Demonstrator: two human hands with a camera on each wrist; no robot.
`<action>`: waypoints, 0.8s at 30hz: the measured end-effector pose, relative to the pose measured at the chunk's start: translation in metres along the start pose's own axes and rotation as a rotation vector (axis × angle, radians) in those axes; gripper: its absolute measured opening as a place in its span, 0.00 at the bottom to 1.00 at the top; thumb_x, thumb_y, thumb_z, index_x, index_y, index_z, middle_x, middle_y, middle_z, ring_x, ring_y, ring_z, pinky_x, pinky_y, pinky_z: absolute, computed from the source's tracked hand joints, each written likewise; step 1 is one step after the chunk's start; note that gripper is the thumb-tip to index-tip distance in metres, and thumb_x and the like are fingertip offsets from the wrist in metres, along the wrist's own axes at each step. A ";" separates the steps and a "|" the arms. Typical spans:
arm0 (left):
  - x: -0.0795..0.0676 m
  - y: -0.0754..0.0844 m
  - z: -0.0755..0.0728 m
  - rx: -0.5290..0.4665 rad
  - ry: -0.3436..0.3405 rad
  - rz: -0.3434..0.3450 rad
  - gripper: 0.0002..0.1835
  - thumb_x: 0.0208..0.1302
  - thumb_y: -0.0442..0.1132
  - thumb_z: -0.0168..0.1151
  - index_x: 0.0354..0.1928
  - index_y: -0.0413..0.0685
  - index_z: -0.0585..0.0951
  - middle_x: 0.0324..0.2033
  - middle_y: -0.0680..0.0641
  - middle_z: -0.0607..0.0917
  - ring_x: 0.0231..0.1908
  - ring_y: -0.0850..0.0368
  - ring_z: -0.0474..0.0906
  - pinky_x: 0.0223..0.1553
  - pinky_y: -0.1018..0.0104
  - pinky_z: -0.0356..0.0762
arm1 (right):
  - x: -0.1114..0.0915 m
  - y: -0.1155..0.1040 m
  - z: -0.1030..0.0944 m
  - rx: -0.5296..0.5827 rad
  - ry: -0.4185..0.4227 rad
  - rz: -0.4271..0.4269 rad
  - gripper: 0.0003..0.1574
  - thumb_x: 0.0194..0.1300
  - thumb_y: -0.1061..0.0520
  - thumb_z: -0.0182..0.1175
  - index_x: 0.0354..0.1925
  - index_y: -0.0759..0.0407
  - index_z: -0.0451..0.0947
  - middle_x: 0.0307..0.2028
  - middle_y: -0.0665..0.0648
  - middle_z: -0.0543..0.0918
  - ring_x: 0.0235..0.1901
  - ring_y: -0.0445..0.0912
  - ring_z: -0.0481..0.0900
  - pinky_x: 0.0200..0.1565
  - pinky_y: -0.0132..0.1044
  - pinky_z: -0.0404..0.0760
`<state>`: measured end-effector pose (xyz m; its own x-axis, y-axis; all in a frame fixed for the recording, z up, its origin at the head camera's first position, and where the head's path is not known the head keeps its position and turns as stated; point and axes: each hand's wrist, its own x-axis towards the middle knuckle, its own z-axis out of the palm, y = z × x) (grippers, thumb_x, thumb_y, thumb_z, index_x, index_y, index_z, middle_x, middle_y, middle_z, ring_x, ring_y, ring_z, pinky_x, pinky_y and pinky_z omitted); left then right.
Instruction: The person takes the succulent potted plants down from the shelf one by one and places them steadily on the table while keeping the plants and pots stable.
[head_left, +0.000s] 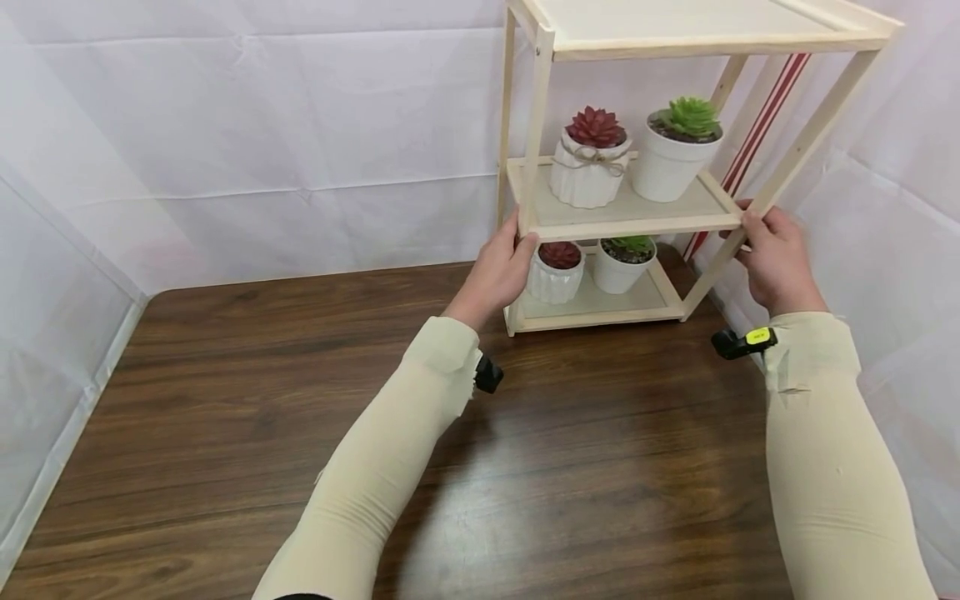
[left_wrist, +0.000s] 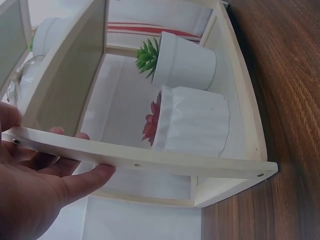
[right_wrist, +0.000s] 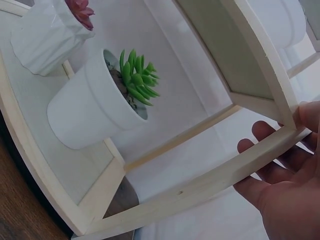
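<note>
A pale wooden three-tier shelf stands at the back right of the table. My left hand grips its left front post at the height of the middle tier. On the opposite side, my right hand holds the right front post at the same level, fingers reaching behind the wood. The middle tier carries a red succulent in a white pot tied with twine and a green succulent in a plain white pot. Below sit a red succulent in a ridged white pot and another potted green succulent.
The dark wood-grain table stretches to the left and front. White cloth walls enclose it at the back and both sides. A red-striped strip hangs behind the shelf's right side.
</note>
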<state>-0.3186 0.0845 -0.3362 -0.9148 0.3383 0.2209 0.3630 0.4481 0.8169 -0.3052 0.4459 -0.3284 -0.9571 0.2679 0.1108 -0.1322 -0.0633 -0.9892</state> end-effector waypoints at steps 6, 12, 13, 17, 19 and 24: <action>-0.001 0.000 0.004 -0.004 0.004 -0.020 0.31 0.70 0.54 0.34 0.71 0.59 0.41 0.69 0.54 0.54 0.68 0.60 0.51 0.66 0.65 0.54 | 0.001 0.001 -0.005 -0.021 -0.015 0.003 0.22 0.65 0.49 0.51 0.54 0.58 0.70 0.39 0.50 0.75 0.38 0.40 0.76 0.34 0.27 0.77; -0.002 0.000 0.005 -0.016 0.014 -0.022 0.30 0.70 0.54 0.35 0.70 0.66 0.43 0.68 0.54 0.59 0.67 0.59 0.55 0.65 0.63 0.57 | -0.002 0.000 -0.006 -0.033 -0.025 -0.005 0.23 0.65 0.49 0.51 0.55 0.58 0.69 0.41 0.50 0.75 0.39 0.40 0.76 0.34 0.26 0.78; -0.002 0.000 0.004 -0.020 0.016 -0.023 0.29 0.70 0.54 0.36 0.70 0.68 0.43 0.68 0.54 0.60 0.67 0.59 0.55 0.65 0.63 0.57 | -0.002 0.000 -0.006 -0.034 -0.028 -0.007 0.24 0.65 0.49 0.51 0.55 0.58 0.69 0.41 0.50 0.75 0.40 0.40 0.76 0.35 0.26 0.78; -0.002 0.000 0.003 -0.035 0.023 -0.031 0.29 0.70 0.55 0.36 0.70 0.70 0.44 0.67 0.53 0.61 0.66 0.59 0.57 0.64 0.62 0.58 | -0.001 -0.002 -0.005 -0.046 -0.033 0.007 0.26 0.63 0.48 0.52 0.57 0.57 0.69 0.44 0.50 0.74 0.45 0.41 0.74 0.37 0.27 0.77; -0.002 0.000 0.003 -0.040 0.031 -0.037 0.29 0.70 0.54 0.37 0.70 0.70 0.45 0.66 0.52 0.63 0.65 0.59 0.58 0.64 0.62 0.59 | -0.001 -0.002 -0.005 -0.060 -0.035 0.015 0.27 0.63 0.47 0.53 0.57 0.57 0.69 0.45 0.50 0.73 0.48 0.41 0.72 0.38 0.28 0.77; -0.001 0.000 0.003 -0.032 0.045 -0.037 0.28 0.70 0.53 0.37 0.70 0.66 0.49 0.64 0.51 0.67 0.63 0.59 0.61 0.62 0.63 0.62 | 0.001 -0.002 -0.005 -0.062 -0.039 0.000 0.26 0.63 0.47 0.52 0.56 0.58 0.69 0.44 0.50 0.73 0.47 0.41 0.73 0.36 0.27 0.78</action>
<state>-0.3172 0.0868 -0.3385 -0.9348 0.2840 0.2134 0.3236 0.4330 0.8413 -0.3049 0.4512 -0.3269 -0.9665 0.2304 0.1133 -0.1172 -0.0031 -0.9931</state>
